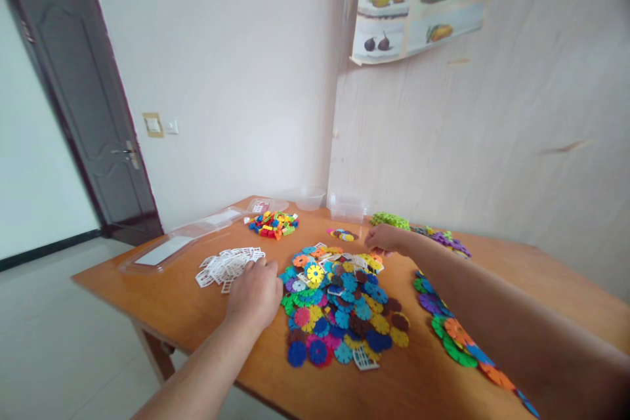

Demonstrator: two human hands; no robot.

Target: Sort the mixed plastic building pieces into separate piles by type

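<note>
Left hand (pixel 256 292) and right hand (pixel 386 238) curl, contents unclear, beside the disc pile (pixel 363 310), likely light, stiff, best rim-pinched.

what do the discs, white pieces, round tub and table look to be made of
Discs: likely plastic, fairly matt; flat, evenly coloured, with notched edges.
White pieces: probably thin plastic; they look moulded, with lattice openings.
Round tub: most likely clear plastic, being thin-walled and see-through.
Table: orange-brown with a soft sheen; wood or laminate, can't tell which.
</note>
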